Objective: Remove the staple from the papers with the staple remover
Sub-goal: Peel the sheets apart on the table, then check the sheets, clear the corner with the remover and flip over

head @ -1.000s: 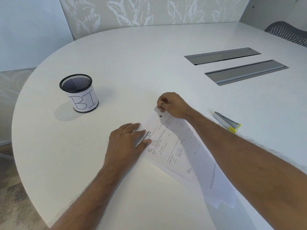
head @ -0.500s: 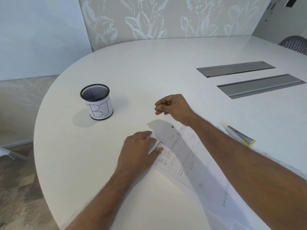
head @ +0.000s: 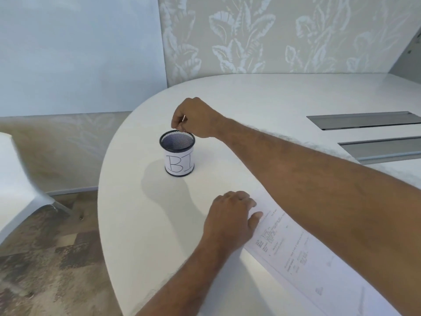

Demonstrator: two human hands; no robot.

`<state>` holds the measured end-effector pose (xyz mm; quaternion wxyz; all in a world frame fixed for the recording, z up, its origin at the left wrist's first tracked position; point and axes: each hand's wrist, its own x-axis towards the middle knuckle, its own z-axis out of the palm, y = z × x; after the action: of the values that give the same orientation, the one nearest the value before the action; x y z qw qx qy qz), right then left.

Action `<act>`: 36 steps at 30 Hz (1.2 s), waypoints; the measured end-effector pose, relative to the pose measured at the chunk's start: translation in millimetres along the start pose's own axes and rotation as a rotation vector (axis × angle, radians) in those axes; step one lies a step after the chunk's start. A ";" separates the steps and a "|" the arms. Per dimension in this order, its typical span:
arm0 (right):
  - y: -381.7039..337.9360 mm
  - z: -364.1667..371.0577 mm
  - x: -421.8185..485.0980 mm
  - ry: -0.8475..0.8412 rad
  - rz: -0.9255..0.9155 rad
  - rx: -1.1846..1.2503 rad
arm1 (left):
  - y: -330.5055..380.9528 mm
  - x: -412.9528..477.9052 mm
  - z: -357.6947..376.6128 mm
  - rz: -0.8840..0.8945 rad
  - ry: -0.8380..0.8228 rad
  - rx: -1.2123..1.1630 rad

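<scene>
Right hand [head: 196, 118] outstretched, fingertips pinched together; left hand [head: 230, 218] flat, palm down, fingers spread.

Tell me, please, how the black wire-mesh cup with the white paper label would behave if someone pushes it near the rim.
The black wire-mesh cup looks empty and is open mesh, so probably light. Pushed at the rim, it may tip; pushed low, it would likely slide on the smooth white table.

office meeting room: conference table [head: 262, 92], cable hatches [head: 364, 119].
</scene>
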<state>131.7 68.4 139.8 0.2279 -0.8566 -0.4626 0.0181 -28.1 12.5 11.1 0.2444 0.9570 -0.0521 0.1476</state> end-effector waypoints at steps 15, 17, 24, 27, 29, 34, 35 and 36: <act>2.3 -19.0 -33.1 0.099 0.053 0.214 | -9.2 -0.7 -4.9 -0.110 -0.091 0.059; 16.6 -25.2 -70.8 0.207 0.104 0.388 | -12.6 -0.4 -4.4 -0.171 -0.107 0.053; 85.9 -7.6 -256.2 0.441 0.586 0.177 | -2.3 9.4 1.1 -0.296 -0.164 -0.079; 88.6 17.3 -328.9 0.451 0.756 0.003 | 6.8 14.6 4.7 -0.312 -0.199 -0.073; 87.6 31.8 -368.1 0.410 0.895 -0.059 | 14.7 18.1 8.3 -0.319 -0.235 0.011; 81.0 55.7 -399.7 0.273 0.998 -0.141 | 28.0 25.8 14.7 -0.401 -0.291 0.117; 80.8 58.7 -399.2 0.265 0.989 -0.140 | 29.7 28.4 15.2 -0.427 -0.305 0.113; 80.3 60.7 -398.2 0.262 0.981 -0.138 | 31.3 32.0 14.8 -0.448 -0.317 0.112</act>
<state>-47.4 -265.4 -18.9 0.1914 -0.9810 0.0264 -0.0154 0.8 -22.9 22.7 0.2064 0.9678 0.1314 -0.0592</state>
